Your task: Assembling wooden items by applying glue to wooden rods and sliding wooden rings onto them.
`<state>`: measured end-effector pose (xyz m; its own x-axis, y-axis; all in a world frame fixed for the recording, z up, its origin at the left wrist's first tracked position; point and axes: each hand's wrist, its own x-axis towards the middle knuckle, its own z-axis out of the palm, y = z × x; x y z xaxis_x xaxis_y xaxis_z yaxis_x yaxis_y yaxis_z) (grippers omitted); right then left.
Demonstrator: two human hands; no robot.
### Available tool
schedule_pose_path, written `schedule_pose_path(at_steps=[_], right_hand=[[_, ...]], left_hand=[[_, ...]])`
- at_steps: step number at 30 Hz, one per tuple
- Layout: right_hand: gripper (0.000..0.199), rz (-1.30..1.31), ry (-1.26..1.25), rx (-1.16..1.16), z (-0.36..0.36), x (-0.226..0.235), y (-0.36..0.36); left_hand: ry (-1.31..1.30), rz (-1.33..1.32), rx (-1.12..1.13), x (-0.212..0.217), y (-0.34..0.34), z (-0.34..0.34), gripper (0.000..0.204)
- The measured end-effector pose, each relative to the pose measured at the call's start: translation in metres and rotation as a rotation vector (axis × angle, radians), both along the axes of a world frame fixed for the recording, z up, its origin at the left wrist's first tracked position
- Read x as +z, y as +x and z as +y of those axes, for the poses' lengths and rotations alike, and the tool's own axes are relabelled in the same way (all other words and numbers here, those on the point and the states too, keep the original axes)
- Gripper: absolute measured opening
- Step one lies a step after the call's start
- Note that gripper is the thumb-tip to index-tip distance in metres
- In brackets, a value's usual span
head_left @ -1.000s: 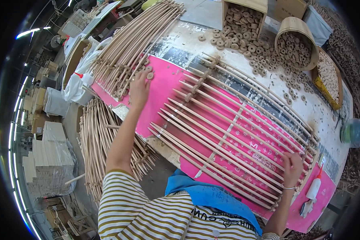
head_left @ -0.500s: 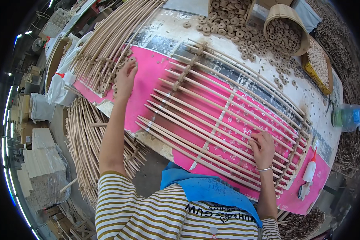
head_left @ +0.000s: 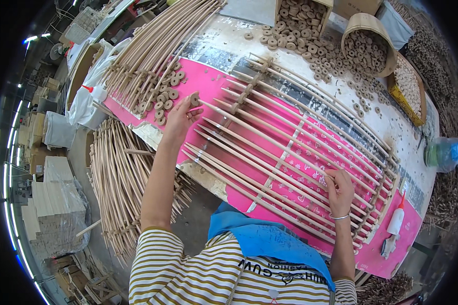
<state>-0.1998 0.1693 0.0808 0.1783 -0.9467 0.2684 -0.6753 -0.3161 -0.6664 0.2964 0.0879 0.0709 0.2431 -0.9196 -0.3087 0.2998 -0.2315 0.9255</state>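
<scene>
My left hand (head_left: 179, 118) pinches a small brown wooden ring (head_left: 194, 99) at the pointed left end of one of the pale rods. Whether the tip is inside the ring I cannot tell. My right hand (head_left: 339, 192) is closed on a wooden rod (head_left: 310, 163) towards the right of the row. Several such rods lie side by side across the pink sheet (head_left: 208, 81), joined near their right ends by a crosspiece (head_left: 379, 195). A line of rings (head_left: 246, 94) sits on the farther rods near their left ends; the nearer tips are bare.
Loose rings (head_left: 163, 104) lie left of my left hand, beside a rod bundle (head_left: 147, 56). More rings spill from a tipped wooden bucket (head_left: 369, 33). Glue bottles stand left (head_left: 94, 96) and lie right (head_left: 396, 221). A plastic jar (head_left: 444, 151) sits at the right edge.
My left hand has moved right from the loose rings to the rod tips, now with a ring in its fingers. My right hand stays at the rods.
</scene>
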Motion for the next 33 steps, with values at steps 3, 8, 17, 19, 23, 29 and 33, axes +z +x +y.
schedule_pose_path(at_steps=[3, 8, 17, 19, 23, 29, 33], right_hand=[[0.012, 0.009, -0.009, 0.009, -0.001, -0.003, 0.000], [0.012, -0.001, -0.009, 0.018, -0.001, 0.002, 0.001], [0.014, 0.018, -0.045, 0.019, -0.003, 0.001, 0.003], [0.015, 0.024, -0.076, 0.021, -0.004, 0.005, 0.010], [0.016, 0.079, -0.137, 0.001, -0.005, 0.007, 0.016], [0.014, 0.090, -0.140, 0.004, -0.004, 0.005, 0.024], [0.017, 0.147, -0.122, 0.028, -0.003, 0.004, 0.019]], left_hand=[[-0.037, 0.005, 0.004, 0.004, -0.003, 0.004, 0.040], [-0.012, -0.039, -0.013, 0.006, 0.000, 0.010, 0.040], [0.010, -0.063, -0.043, 0.010, -0.014, 0.011, 0.040], [-0.024, -0.026, -0.036, 0.015, -0.025, 0.012, 0.039], [-0.006, -0.119, -0.007, 0.014, -0.023, 0.010, 0.038], [0.096, -0.097, -0.043, 0.009, -0.024, 0.015, 0.035], [0.060, -0.074, -0.052, 0.006, -0.026, 0.016, 0.037]])
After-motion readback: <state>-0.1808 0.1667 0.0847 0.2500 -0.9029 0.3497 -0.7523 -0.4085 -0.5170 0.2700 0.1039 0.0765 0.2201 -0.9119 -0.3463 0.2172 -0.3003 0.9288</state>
